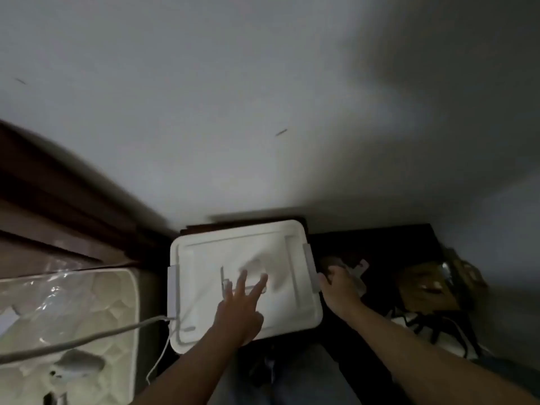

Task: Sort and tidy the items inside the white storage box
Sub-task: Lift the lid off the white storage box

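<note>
The white storage box (pixel 204 258) stands below the wall with its lid on, grey latches at its left and right sides. My left hand (pixel 241 305) lies flat on the lid with the fingers spread and straight. My right hand (pixel 339 287) is at the box's right edge, fingers curled by the right latch (pixel 309 266); blur hides whether they grip it. The box's contents are hidden under the lid.
A mattress in clear plastic (pixel 67 317) lies at the left, with a grey cable (pixel 87 337) running across it to the box. Dark clutter, a brown bag (pixel 429 287) and black cords fill the right side. A plain wall rises behind.
</note>
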`<state>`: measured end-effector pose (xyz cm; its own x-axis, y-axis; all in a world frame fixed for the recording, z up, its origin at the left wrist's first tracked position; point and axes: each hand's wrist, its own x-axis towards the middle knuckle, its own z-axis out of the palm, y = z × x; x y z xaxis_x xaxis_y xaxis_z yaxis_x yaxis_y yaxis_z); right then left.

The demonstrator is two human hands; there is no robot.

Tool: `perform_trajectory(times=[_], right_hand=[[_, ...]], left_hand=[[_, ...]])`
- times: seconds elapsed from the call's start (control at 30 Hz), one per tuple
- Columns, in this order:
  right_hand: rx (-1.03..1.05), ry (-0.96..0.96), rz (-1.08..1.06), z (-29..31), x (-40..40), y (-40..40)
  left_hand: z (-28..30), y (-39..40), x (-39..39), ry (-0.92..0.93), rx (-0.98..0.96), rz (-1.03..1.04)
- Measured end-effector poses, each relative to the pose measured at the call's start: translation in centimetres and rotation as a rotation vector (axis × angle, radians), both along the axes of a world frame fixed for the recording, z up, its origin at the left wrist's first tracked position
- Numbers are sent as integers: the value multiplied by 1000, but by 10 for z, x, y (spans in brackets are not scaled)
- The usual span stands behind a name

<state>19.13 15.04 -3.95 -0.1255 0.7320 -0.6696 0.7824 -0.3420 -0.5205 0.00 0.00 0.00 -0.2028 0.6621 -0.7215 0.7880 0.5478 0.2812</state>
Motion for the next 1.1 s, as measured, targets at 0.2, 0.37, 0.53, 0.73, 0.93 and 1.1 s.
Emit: perform_trajectory(times=[0.2,0.37,0.53,0.73,0.93,1.1], right_hand=[[-24,-22,110,-48,-18,7],[47,-121,204,-73,-21,14],[137,-186,270,-87,-16,17],[117,-138,264,-90,-16,14],[75,-108,264,-88,-17,16],[51,-69,244,-85,-18,19]], left_hand=[[-45,24,24,45,-102,-54],[-68,23,36,35,-127,18],[-72,18,40,67,-77,40],[-71,23,37,52,-96,26],[-71,24,36,43,-101,32],[-70,24,35,44,-97,34]])
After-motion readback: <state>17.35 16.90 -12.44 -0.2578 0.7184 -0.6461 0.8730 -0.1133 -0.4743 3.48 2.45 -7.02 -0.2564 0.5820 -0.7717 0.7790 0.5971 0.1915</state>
